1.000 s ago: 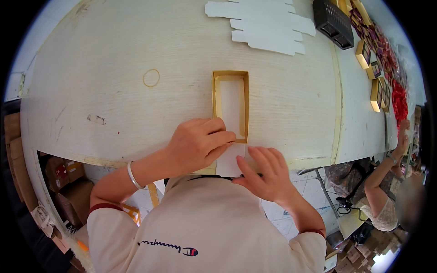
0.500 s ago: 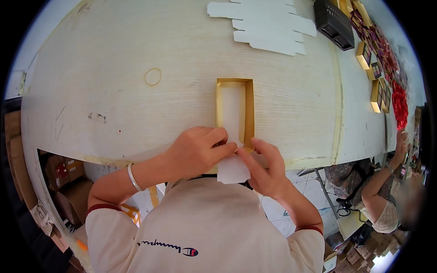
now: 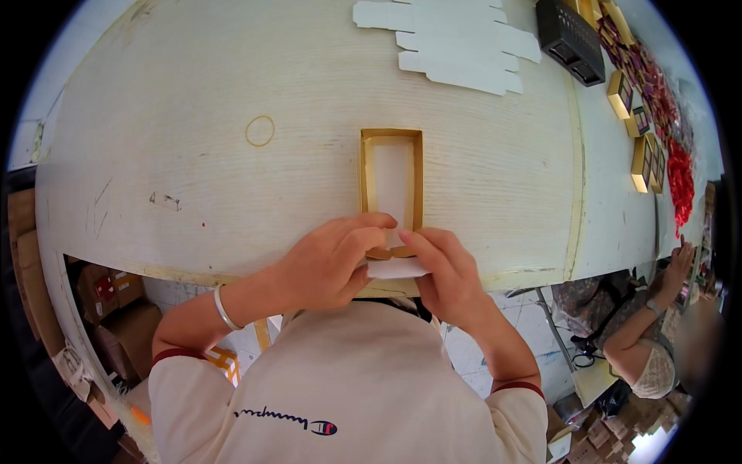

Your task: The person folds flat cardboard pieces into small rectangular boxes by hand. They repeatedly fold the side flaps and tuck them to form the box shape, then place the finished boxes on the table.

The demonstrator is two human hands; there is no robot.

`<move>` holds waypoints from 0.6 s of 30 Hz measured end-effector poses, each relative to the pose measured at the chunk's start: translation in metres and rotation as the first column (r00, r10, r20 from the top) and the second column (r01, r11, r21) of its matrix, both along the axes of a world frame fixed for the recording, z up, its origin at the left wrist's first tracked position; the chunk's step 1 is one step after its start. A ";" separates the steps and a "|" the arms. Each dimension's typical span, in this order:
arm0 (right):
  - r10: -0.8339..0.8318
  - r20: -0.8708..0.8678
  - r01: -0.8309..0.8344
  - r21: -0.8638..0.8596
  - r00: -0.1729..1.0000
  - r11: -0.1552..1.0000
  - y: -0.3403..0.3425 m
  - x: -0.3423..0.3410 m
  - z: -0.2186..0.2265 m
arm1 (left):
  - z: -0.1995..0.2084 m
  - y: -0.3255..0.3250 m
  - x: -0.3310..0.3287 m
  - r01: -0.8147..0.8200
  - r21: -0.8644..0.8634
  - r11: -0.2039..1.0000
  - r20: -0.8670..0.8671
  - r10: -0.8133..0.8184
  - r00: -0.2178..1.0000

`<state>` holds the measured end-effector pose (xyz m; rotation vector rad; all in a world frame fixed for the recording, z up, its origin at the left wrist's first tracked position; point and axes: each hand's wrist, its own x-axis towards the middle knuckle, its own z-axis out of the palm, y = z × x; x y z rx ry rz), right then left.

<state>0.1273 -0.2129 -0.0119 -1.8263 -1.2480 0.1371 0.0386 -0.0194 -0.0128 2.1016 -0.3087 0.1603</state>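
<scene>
Head view: left hand (image 3: 328, 263) and right hand (image 3: 444, 271) meet at the near end of the gold-rimmed box (image 3: 392, 182). Fingers are curled and pinched on a small white card piece (image 3: 396, 268), probably so both thumbs can work its edge. The box lies flat on the pale wood table (image 3: 193, 178), long axis pointing away, with a white liner inside and nothing else visible. Flat white box blanks (image 3: 456, 39) lie at the far edge. More gold boxes (image 3: 641, 139) sit far right, contents unclear.

Gold box (image 3: 392, 182) near end hidden behind hands; white piece (image 3: 396, 268) partly covered.
</scene>
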 end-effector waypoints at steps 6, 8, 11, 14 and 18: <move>0.023 -0.130 -0.008 0.111 0.991 0.994 -0.007 0.002 0.000 | 0.008 0.002 0.000 0.040 0.006 0.999 -0.011 -0.040 0.999; 0.007 -0.206 0.006 0.063 0.978 0.998 -0.006 0.002 0.002 | 0.004 0.003 -0.002 0.039 0.005 0.999 -0.024 -0.039 0.999; -0.014 -0.206 0.029 0.070 0.978 0.997 0.001 0.002 0.003 | 0.002 -0.011 -0.003 -0.208 -0.309 0.928 -0.143 0.170 0.975; -0.064 -0.148 0.066 0.008 0.987 0.998 0.004 0.002 0.006 | 0.003 -0.015 0.001 -0.249 -0.342 0.906 -0.094 0.231 0.968; -0.113 0.050 0.111 0.032 0.992 0.993 0.004 0.000 -0.002 | 0.005 -0.014 0.002 -0.215 0.017 0.976 0.063 0.214 0.975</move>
